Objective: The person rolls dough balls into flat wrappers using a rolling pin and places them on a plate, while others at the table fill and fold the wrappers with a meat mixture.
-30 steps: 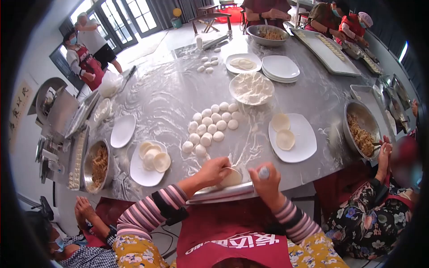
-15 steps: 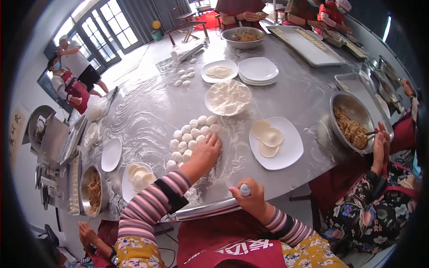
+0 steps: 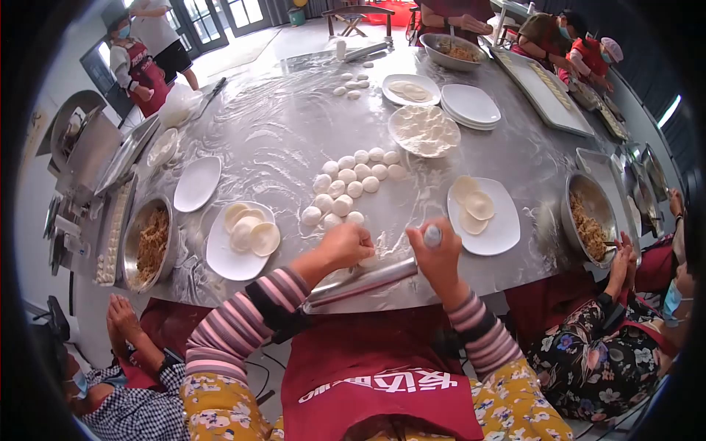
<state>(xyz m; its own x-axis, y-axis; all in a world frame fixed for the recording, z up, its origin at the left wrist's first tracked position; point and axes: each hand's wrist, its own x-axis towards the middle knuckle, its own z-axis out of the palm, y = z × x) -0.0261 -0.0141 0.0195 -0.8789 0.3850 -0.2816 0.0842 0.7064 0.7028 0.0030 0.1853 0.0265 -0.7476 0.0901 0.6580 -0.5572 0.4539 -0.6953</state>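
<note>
My left hand (image 3: 344,247) is closed in a pinch above the floured table near its front edge. A pale piece of dough (image 3: 366,262) shows partly under its fingertips. My right hand (image 3: 438,257) is wrapped round the grey handle of a rolling pin (image 3: 368,281), whose metal cylinder slants to the left along the table's near edge. Several rounded dough pieces (image 3: 346,176) sit in rows just beyond my left hand. Flat dough wrappers (image 3: 247,228) overlap on a white plate (image 3: 220,250) at the left. More wrappers (image 3: 474,206) lie on a plate (image 3: 502,228) at the right.
A bowl of flour (image 3: 424,131) stands beyond the dough rows, near stacked plates (image 3: 471,103). Bowls of filling stand at the left (image 3: 151,246) and right (image 3: 586,220). Trays line both sides. Seated people with hands together flank me; others stand across the table.
My left hand has drawn back from the dough rows to the table's near edge and is now pinched beside the rolling pin. My right hand keeps its grip. The camera view has shifted.
</note>
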